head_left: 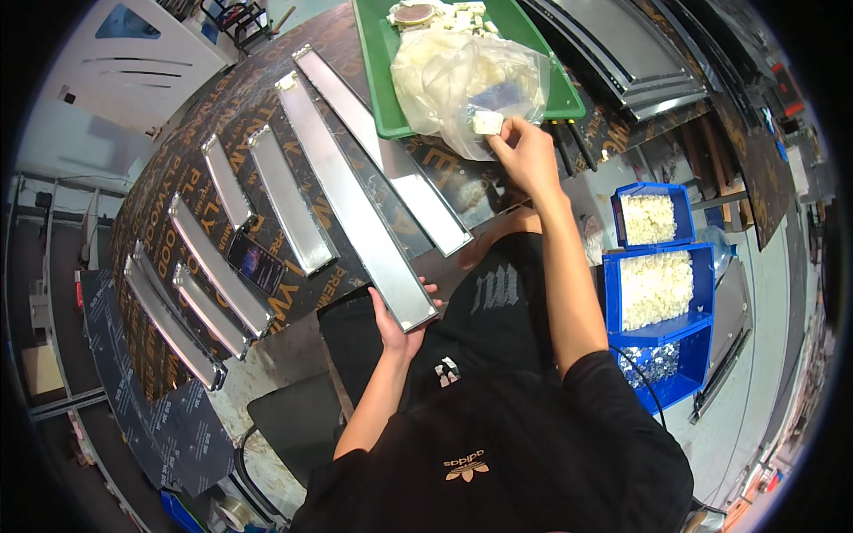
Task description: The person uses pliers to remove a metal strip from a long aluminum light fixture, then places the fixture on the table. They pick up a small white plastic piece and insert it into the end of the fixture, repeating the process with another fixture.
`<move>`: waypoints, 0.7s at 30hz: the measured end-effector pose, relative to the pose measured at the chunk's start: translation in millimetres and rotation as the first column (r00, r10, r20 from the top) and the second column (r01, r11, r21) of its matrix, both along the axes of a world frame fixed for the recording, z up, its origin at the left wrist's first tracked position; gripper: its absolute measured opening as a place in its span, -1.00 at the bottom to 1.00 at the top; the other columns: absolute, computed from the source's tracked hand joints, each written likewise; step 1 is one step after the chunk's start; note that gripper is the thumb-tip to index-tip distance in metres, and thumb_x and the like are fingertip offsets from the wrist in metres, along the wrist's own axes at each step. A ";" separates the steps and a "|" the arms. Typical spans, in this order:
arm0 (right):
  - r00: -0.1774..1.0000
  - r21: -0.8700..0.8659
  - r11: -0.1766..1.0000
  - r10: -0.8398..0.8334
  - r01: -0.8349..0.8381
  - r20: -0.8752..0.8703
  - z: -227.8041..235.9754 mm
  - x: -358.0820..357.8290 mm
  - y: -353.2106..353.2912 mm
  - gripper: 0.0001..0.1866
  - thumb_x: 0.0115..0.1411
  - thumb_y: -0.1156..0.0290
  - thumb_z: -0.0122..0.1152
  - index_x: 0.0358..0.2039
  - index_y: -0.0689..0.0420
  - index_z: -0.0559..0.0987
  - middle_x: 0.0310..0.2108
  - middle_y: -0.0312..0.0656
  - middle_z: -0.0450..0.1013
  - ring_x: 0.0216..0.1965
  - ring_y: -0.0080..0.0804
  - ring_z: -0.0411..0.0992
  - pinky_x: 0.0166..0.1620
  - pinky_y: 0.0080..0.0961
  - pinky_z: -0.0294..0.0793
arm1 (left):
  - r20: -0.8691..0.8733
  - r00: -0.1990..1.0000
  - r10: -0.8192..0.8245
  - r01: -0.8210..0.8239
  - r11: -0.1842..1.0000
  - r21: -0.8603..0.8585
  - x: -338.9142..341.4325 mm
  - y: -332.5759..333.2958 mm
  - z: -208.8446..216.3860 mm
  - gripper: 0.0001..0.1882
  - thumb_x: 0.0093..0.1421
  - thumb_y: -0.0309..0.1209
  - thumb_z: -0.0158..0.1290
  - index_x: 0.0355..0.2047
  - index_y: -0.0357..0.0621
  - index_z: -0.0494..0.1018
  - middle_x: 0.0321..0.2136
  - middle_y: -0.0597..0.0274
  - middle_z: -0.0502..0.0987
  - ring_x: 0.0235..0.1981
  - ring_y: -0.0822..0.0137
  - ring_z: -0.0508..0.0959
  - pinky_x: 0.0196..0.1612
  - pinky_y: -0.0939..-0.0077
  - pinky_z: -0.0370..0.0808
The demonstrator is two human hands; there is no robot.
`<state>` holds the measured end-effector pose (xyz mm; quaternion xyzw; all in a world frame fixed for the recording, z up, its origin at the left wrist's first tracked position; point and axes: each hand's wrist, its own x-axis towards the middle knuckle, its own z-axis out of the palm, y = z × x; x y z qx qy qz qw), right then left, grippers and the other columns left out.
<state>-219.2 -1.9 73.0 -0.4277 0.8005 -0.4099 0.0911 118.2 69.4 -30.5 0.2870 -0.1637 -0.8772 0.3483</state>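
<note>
My left hand (396,327) is closed around the near end of a long silver metal panel (355,182) with raised edges, its fingers showing on both sides. The panel's far part lies over the table, and a small whitish piece (287,82) sits at its far end. Between thumb and fingers, my right hand (528,153) pinches a small off-white block (487,123). It is in front of a clear plastic bag (431,84) with pale contents. The bag rests in a green tray (384,105), beside several loose off-white blocks (464,18).
More metal panels lie on the dark printed plywood table (191,164), beside a phone-like dark screen (258,265). At the right stand blue bins (613,293); two hold pale small pieces, the nearest shiny small parts. Dark frames (622,62) lie at the far right.
</note>
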 end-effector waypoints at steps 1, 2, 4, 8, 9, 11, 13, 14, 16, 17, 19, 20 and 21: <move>0.999 -0.035 0.999 0.029 -0.030 -0.026 2.8 -0.5 -1.5 -0.66 0.14 0.19 0.47 -0.38 0.16 0.53 -0.54 -0.13 0.55 -0.46 -0.12 0.56 -0.31 -0.22 0.50 | -0.010 1.000 0.003 -0.003 1.000 -0.013 0.0 0.0 0.6 -0.04 0.40 0.43 -0.45 0.22 -0.24 0.39 -0.04 0.07 0.57 -0.07 0.08 0.64 -0.09 0.09 0.66; 0.999 -0.018 0.999 0.033 -0.033 -0.039 8.5 -3.5 -4.6 -0.65 0.13 0.18 0.48 -0.34 0.14 0.52 -0.55 -0.14 0.54 -0.46 -0.10 0.56 -0.31 -0.21 0.50 | -0.006 1.000 0.018 -0.018 1.000 -0.004 0.2 -0.7 1.4 -0.05 0.41 0.42 -0.45 0.24 -0.24 0.38 -0.04 0.08 0.57 -0.07 0.08 0.64 -0.09 0.09 0.66; 0.998 0.052 0.998 0.034 -0.031 -0.061 18.4 -2.8 -7.4 -0.56 0.12 0.21 0.48 -0.05 0.06 0.53 -0.52 -0.15 0.53 -0.40 -0.05 0.58 -0.26 -0.19 0.53 | 0.004 1.000 0.029 -0.029 1.000 0.013 -0.2 0.0 2.5 -0.05 0.41 0.41 -0.45 0.30 -0.22 0.34 -0.03 0.09 0.57 -0.07 0.09 0.64 -0.09 0.09 0.65; 0.969 0.014 0.986 0.166 -0.166 -0.186 26.5 10.2 -9.9 -0.41 0.14 0.38 0.40 0.22 -0.08 0.50 -0.28 -0.09 0.53 -0.23 -0.03 0.58 -0.15 -0.08 0.56 | -0.025 0.999 0.026 -0.026 1.000 0.010 -0.4 0.3 2.3 -0.05 0.42 0.41 -0.44 0.34 -0.20 0.30 -0.03 0.09 0.57 -0.06 0.10 0.64 -0.09 0.10 0.65; 0.949 0.045 0.979 0.203 -0.198 -0.241 25.4 13.6 -11.8 -0.41 0.13 0.40 0.38 0.21 -0.08 0.51 -0.24 -0.09 0.52 -0.22 -0.01 0.58 -0.14 -0.07 0.57 | -0.019 0.999 0.027 -0.027 1.000 0.013 0.3 0.5 2.0 -0.06 0.42 0.41 -0.44 0.33 -0.20 0.31 -0.03 0.10 0.57 -0.06 0.10 0.64 -0.09 0.10 0.65; 0.878 0.061 0.949 0.309 -0.309 -0.365 21.5 17.5 -16.5 -0.43 0.13 0.43 0.36 0.19 -0.09 0.51 -0.14 -0.08 0.50 -0.19 0.03 0.58 -0.12 -0.06 0.58 | -0.028 1.000 0.002 -0.002 1.000 0.003 2.5 0.7 2.0 -0.07 0.42 0.41 -0.43 0.28 -0.21 0.35 -0.03 0.10 0.56 -0.04 0.10 0.63 -0.07 0.10 0.64; 0.844 0.074 0.910 0.406 -0.407 -0.351 15.7 20.6 -18.7 -0.48 0.13 0.43 0.35 0.15 -0.03 0.54 -0.07 -0.09 0.48 -0.17 0.05 0.58 -0.09 -0.07 0.60 | -0.039 0.998 -0.042 0.041 0.999 -0.032 4.1 -1.0 2.3 -0.08 0.42 0.40 -0.42 0.23 -0.22 0.38 -0.01 0.10 0.55 -0.02 0.11 0.62 -0.05 0.09 0.63; 0.842 0.095 0.901 0.430 -0.423 -0.326 11.1 26.3 -18.5 -0.49 0.14 0.43 0.35 0.14 -0.01 0.55 -0.07 -0.09 0.48 -0.17 0.05 0.58 -0.09 -0.08 0.60 | -0.047 0.998 -0.030 0.029 0.999 -0.018 4.4 -0.4 2.6 -0.09 0.42 0.40 -0.42 0.21 -0.22 0.40 -0.02 0.10 0.55 -0.02 0.10 0.62 -0.04 0.09 0.63; 0.820 0.038 0.863 0.492 -0.504 -0.293 2.1 39.4 -16.5 -0.52 0.13 0.42 0.38 0.10 0.09 0.58 -0.06 -0.10 0.49 -0.20 -0.04 0.59 -0.11 -0.17 0.60 | 0.001 1.000 -0.007 0.007 1.000 0.004 3.0 -0.1 3.8 -0.10 0.43 0.39 -0.41 0.16 -0.23 0.42 -0.03 0.08 0.56 -0.02 0.10 0.62 -0.03 0.09 0.63; 0.817 -0.002 0.845 0.516 -0.534 -0.256 -1.4 44.6 -15.6 -0.54 0.14 0.43 0.39 0.08 0.14 0.58 -0.07 -0.11 0.49 -0.24 -0.12 0.58 -0.15 -0.24 0.59 | -0.010 1.000 0.009 -0.009 1.000 0.003 2.3 0.5 4.7 -0.10 0.42 0.40 -0.41 0.16 -0.23 0.42 -0.04 0.08 0.57 -0.03 0.10 0.62 -0.02 0.09 0.63; 0.804 -0.091 0.803 0.570 -0.589 -0.169 -6.0 52.5 -14.2 -0.58 0.15 0.45 0.40 0.04 0.24 0.59 -0.11 -0.13 0.50 -0.32 -0.28 0.57 -0.24 -0.37 0.57 | 0.001 1.000 0.025 -0.025 1.000 0.008 -0.4 0.9 6.1 -0.09 0.42 0.40 -0.42 0.15 -0.24 0.43 -0.04 0.07 0.57 -0.03 0.09 0.62 -0.02 0.09 0.63; 0.824 -0.128 0.816 0.566 -0.564 -0.020 -7.6 56.6 -13.6 -0.59 0.20 0.42 0.40 0.04 0.27 0.59 -0.11 -0.16 0.52 -0.31 -0.41 0.54 -0.23 -0.47 0.54 | 0.081 0.994 0.072 -0.079 0.994 0.078 -3.0 1.5 6.3 0.01 0.37 0.48 -0.49 0.11 -0.26 0.45 -0.13 -0.07 0.66 -0.20 0.02 0.69 -0.09 0.17 0.62; 0.834 -0.142 0.826 0.552 -0.545 0.008 -7.7 58.4 -13.1 -0.60 0.20 0.43 0.40 0.03 0.27 0.60 -0.11 -0.17 0.52 -0.31 -0.43 0.54 -0.24 -0.48 0.53 | 0.083 0.994 0.069 -0.075 0.994 0.075 -2.9 1.4 6.9 0.01 0.37 0.48 -0.49 0.11 -0.26 0.45 -0.13 -0.08 0.66 -0.20 0.02 0.69 -0.09 0.16 0.62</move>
